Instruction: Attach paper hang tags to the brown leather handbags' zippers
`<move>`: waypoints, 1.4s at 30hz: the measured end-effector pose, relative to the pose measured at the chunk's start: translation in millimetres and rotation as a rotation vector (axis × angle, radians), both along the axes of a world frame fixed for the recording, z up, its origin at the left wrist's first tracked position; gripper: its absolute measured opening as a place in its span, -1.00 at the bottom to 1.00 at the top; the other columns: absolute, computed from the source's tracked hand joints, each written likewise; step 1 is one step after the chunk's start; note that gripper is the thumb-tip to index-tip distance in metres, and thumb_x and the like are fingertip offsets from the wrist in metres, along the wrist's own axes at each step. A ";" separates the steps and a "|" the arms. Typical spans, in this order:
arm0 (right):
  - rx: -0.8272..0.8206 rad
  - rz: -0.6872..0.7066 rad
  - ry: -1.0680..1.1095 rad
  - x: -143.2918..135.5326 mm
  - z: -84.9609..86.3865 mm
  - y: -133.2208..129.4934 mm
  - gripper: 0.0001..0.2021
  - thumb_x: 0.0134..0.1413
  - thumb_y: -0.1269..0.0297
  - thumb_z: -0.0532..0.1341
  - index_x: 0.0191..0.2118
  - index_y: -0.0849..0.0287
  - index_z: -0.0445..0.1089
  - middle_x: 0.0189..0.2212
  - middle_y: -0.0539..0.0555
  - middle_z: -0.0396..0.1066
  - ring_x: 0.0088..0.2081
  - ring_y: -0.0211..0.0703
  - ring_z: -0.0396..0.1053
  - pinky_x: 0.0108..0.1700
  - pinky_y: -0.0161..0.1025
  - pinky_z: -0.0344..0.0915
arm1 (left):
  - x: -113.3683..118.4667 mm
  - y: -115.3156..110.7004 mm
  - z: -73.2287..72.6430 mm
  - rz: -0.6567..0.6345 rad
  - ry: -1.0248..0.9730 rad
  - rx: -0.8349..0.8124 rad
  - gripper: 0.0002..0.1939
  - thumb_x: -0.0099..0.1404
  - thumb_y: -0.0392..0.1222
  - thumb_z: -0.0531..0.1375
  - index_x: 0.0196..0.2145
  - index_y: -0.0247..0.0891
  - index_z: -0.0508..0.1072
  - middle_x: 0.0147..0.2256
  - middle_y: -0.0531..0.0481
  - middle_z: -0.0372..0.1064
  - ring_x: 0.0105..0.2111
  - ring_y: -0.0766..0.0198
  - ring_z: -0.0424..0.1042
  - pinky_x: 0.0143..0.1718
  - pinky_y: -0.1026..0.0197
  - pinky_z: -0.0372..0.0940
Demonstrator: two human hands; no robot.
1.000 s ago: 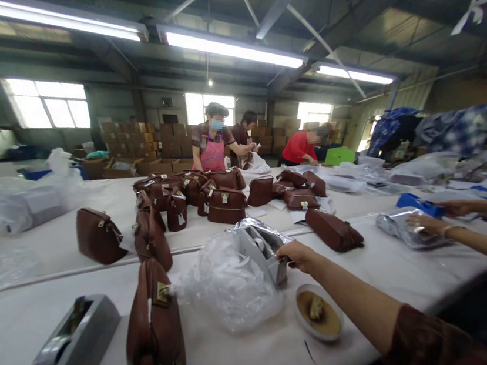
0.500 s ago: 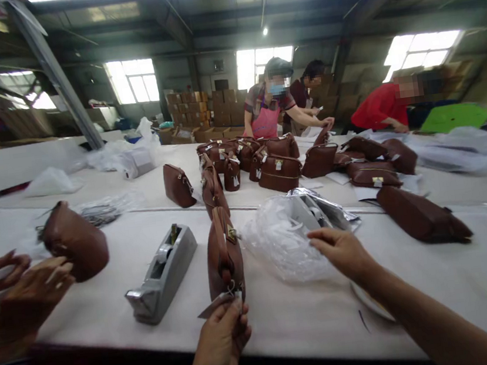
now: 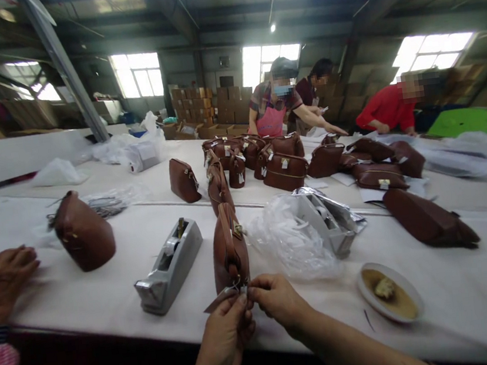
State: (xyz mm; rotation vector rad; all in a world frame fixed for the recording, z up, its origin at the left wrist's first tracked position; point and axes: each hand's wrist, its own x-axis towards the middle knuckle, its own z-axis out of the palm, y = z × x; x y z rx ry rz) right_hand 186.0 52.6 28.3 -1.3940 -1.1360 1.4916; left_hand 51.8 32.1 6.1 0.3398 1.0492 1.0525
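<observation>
A brown leather handbag [image 3: 230, 261] stands end-on on the white table in front of me, its handle upright. A flat grey hang tag [image 3: 220, 299] dangles from a ring at its near end. My left hand [image 3: 229, 332] is closed in a pinch on a small whitish tab beside that tag. Close against it, my right hand [image 3: 280, 302] pinches at the same end of the bag; what lies between its fingertips is too small to make out. A grey tape dispenser [image 3: 172, 268] stands left of the bag, and crumpled clear plastic [image 3: 293, 241] lies to its right.
A second tape dispenser [image 3: 328, 225] and a shallow bowl [image 3: 390, 293] with a yellowish lump are on the right. Several brown handbags [image 3: 284, 171] stand farther back. At left, a co-worker's hand [image 3: 2, 283] rests near another bag [image 3: 85, 234]. People stand across the table.
My right hand has come left and down from beside the second dispenser to the bag's near end, uncovering the bowl. The co-worker's hands at left have drawn away from their bag.
</observation>
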 end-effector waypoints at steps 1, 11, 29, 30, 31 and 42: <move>-0.023 -0.017 0.022 -0.7 -1.0 0.1 -0.86 -0.12 0.27 0.23 -0.51 0.22 0.50 -0.61 -0.04 0.37 -0.57 -0.32 0.18 -0.47 -0.33 0.10 | -0.4 0.1 -0.2 -0.004 0.008 -0.007 -0.66 0.00 -0.20 0.46 -0.29 -0.30 0.48 -0.41 0.04 0.45 -0.54 0.42 0.40 -0.52 0.34 0.39; -0.053 -0.021 0.025 0.7 -4.3 6.7 -0.83 -0.16 0.24 0.28 -0.50 0.27 0.47 -0.68 -0.05 0.32 -0.64 -0.38 0.07 -0.58 -0.35 -0.07 | -4.5 1.2 0.9 -0.053 0.024 -0.030 -0.67 0.02 -0.17 0.46 -0.28 -0.30 0.51 -0.37 -0.01 0.47 -0.49 0.37 0.45 -0.51 0.34 0.39; -0.028 -0.078 0.008 -7.3 0.2 6.6 -0.86 -0.21 0.24 0.27 -0.59 0.20 0.40 -0.69 -0.06 0.31 -0.60 -0.29 0.21 -0.50 -0.31 0.10 | -4.2 1.7 0.4 -0.049 0.001 -0.026 -0.68 0.00 -0.10 0.46 -0.33 -0.32 0.53 -0.39 -0.03 0.48 -0.48 0.37 0.44 -0.47 0.34 0.36; -0.037 -0.082 0.018 -7.1 -0.3 5.9 -0.86 -0.22 0.24 0.27 -0.58 0.20 0.40 -0.68 -0.06 0.31 -0.60 -0.30 0.19 -0.51 -0.32 0.08 | -3.9 1.9 -0.3 -0.050 0.002 -0.021 -0.67 -0.01 -0.10 0.46 -0.33 -0.32 0.54 -0.39 -0.04 0.47 -0.48 0.37 0.44 -0.46 0.34 0.36; -0.050 -0.085 0.029 -6.7 -1.1 5.3 -0.86 -0.22 0.24 0.27 -0.57 0.21 0.41 -0.68 -0.06 0.32 -0.61 -0.32 0.17 -0.53 -0.33 0.05 | -3.7 2.1 -1.1 -0.053 0.001 -0.015 -0.66 -0.01 -0.09 0.47 -0.32 -0.32 0.54 -0.39 -0.04 0.47 -0.47 0.37 0.43 -0.46 0.34 0.35; 0.003 -0.051 0.074 -4.0 -3.2 2.0 -0.87 -0.16 0.28 0.27 -0.55 0.24 0.45 -0.66 -0.06 0.32 -0.61 -0.36 0.14 -0.50 -0.34 0.08 | -3.7 2.1 -6.9 -0.057 0.000 0.018 -0.63 -0.02 -0.07 0.47 -0.30 -0.33 0.54 -0.38 -0.04 0.46 -0.45 0.36 0.42 -0.43 0.32 0.33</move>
